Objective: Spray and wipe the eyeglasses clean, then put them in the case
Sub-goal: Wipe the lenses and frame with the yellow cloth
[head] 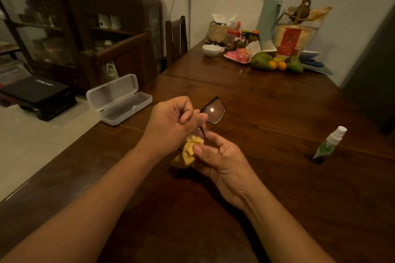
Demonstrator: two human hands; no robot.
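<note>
Two bare forearms reach in from the bottom edge over a dark wooden table (277,198). The right hand (220,160) pinches a bunched yellow cloth (190,151) between thumb and fingers and presses it against the nearer lens of the eyeglasses (214,111). The left hand (171,121) is curled round the black frame near its middle and holds the glasses up above the table. The farther lens is uncovered and catches a small glint of light. This looks like the wiping step. Spraying seems to be done, since the spray bottle (329,145) stands upright on the table well off to the right, apart from both hands. What appears left is to finish the lenses, fold the arms and lay the glasses in the case (119,100). It sits open at the table's left edge, lid tipped back, with nothing visible inside. Nothing lies between the hands and the case. At the far end of the table, against the wall, are a white bowl (211,49), jars, a woven basket, packets and green and orange fruit (263,61), all well clear of the work. A wooden chair (176,36) and a dark cabinet stand beyond.
</note>
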